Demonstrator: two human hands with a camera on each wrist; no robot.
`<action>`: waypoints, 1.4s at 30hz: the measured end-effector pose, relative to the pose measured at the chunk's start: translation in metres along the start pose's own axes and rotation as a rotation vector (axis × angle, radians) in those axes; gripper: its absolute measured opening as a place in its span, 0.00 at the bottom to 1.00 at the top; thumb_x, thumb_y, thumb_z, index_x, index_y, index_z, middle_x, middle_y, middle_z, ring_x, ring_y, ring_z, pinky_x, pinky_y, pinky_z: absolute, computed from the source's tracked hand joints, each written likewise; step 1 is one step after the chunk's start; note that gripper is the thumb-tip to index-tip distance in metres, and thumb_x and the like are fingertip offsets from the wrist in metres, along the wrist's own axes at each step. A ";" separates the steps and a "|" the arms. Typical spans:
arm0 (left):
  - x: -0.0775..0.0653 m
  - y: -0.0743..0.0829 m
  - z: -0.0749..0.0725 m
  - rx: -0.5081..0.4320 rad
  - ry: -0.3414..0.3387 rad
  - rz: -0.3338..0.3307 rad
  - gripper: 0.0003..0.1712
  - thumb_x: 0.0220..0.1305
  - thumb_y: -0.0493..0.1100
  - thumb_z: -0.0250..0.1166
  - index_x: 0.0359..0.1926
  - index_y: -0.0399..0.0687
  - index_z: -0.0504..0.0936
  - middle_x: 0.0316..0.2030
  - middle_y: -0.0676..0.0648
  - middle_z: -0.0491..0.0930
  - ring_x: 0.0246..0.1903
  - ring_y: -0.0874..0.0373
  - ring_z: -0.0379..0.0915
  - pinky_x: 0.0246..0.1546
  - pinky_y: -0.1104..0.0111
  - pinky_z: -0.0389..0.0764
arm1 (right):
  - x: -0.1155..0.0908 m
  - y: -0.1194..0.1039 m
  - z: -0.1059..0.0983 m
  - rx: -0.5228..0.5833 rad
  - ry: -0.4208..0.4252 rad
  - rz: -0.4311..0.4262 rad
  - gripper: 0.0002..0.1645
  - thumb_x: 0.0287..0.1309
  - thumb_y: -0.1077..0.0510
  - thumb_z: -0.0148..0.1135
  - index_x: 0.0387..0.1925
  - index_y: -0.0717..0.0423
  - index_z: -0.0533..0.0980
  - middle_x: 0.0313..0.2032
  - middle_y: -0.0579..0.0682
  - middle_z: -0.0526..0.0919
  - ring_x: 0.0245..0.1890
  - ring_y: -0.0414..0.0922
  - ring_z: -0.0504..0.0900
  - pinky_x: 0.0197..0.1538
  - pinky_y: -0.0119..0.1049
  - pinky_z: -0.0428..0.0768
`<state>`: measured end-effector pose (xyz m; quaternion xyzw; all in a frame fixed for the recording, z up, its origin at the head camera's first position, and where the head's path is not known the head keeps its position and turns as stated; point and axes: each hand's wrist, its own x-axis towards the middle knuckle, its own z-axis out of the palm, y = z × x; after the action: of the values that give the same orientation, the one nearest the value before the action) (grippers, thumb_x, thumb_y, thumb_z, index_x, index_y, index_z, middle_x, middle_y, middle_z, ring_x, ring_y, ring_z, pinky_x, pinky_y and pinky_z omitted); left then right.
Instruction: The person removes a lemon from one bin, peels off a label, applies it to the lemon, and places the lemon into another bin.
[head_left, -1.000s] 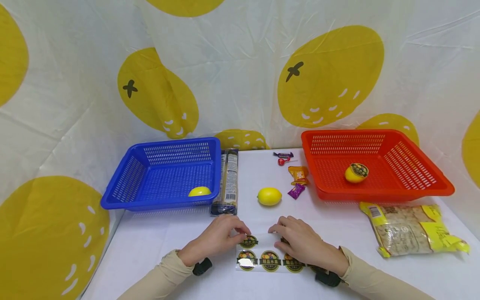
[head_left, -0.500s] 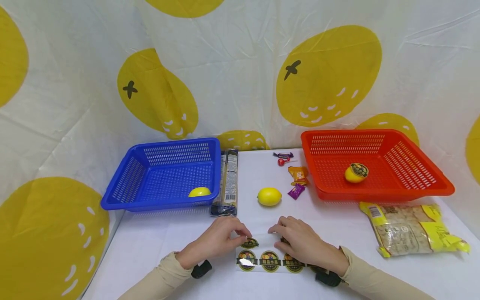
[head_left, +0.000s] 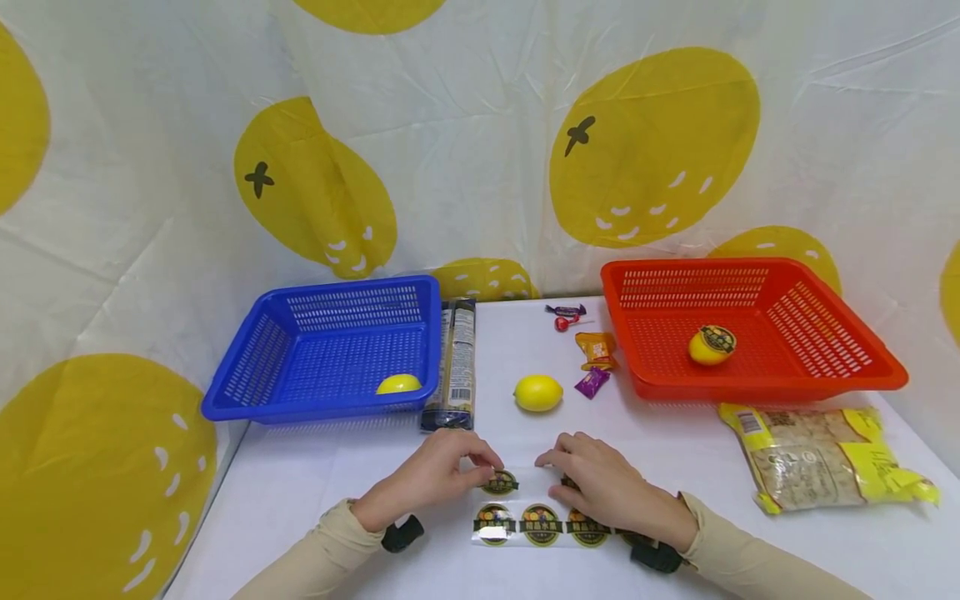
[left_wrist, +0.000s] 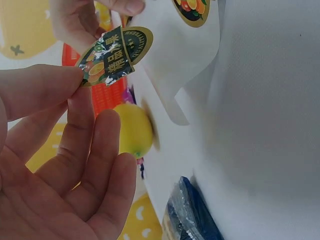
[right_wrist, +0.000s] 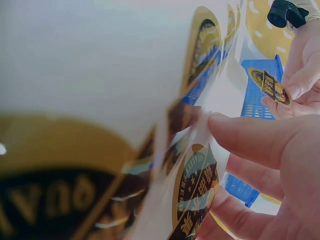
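Note:
My left hand [head_left: 438, 475] pinches an oval fruit-label sticker [left_wrist: 115, 55] by its edge, between thumb and forefinger. In the right wrist view that sticker [right_wrist: 270, 87] stands apart from the sheet. My right hand [head_left: 600, 483] holds the white sticker sheet [head_left: 536, 486], its thumb on the printed face and its other fingers behind. More black-and-gold round stickers [head_left: 541, 524] line the sheet's near row, some hidden under the right hand. Just beyond the sheet lies a lemon [head_left: 538, 392].
A blue basket [head_left: 322, 412] at the left holds one lemon [head_left: 399, 383]. The red basket [head_left: 750, 388] holds a stickered lemon [head_left: 708, 348]. Wrapped sweets [head_left: 596, 350] and a lollipop [head_left: 562, 323] lie between them. A long dark packet [head_left: 459, 367] and a yellow bag [head_left: 817, 458] flank the work.
The pinched sticker shifts and tilts slightly in my left hand. My right hand stays in place on the sheet, and the baskets and lemons have not moved.

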<state>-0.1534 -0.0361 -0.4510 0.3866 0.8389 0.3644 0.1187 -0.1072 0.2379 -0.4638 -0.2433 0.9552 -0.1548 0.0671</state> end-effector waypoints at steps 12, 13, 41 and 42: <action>0.006 -0.001 -0.001 0.001 -0.002 0.009 0.08 0.66 0.37 0.68 0.44 0.50 0.90 0.37 0.55 0.90 0.38 0.71 0.80 0.44 0.65 0.85 | -0.005 -0.002 -0.007 0.009 -0.006 -0.011 0.23 0.59 0.47 0.74 0.55 0.45 0.84 0.40 0.41 0.79 0.37 0.36 0.68 0.37 0.30 0.69; 0.006 -0.001 -0.001 0.001 -0.002 0.008 0.08 0.66 0.37 0.68 0.44 0.50 0.90 0.37 0.55 0.90 0.38 0.71 0.80 0.44 0.65 0.85 | -0.006 -0.002 -0.009 0.015 -0.008 -0.011 0.23 0.59 0.47 0.74 0.56 0.45 0.83 0.40 0.41 0.80 0.37 0.36 0.69 0.37 0.30 0.69; 0.027 -0.005 -0.002 0.023 0.011 0.001 0.08 0.66 0.37 0.68 0.44 0.51 0.91 0.36 0.55 0.89 0.36 0.70 0.78 0.43 0.67 0.83 | 0.017 0.031 -0.034 0.028 0.194 0.075 0.30 0.62 0.51 0.72 0.63 0.56 0.77 0.49 0.53 0.84 0.47 0.47 0.83 0.50 0.48 0.84; 0.028 -0.005 -0.002 0.031 0.013 -0.004 0.08 0.66 0.37 0.68 0.43 0.51 0.91 0.36 0.55 0.89 0.36 0.70 0.78 0.43 0.67 0.83 | 0.021 0.032 -0.034 0.028 0.202 0.082 0.31 0.62 0.51 0.71 0.63 0.56 0.76 0.49 0.53 0.84 0.47 0.47 0.82 0.51 0.48 0.84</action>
<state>-0.1765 -0.0188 -0.4508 0.3843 0.8460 0.3536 0.1080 -0.1464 0.2635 -0.4438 -0.1863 0.9640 -0.1889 -0.0199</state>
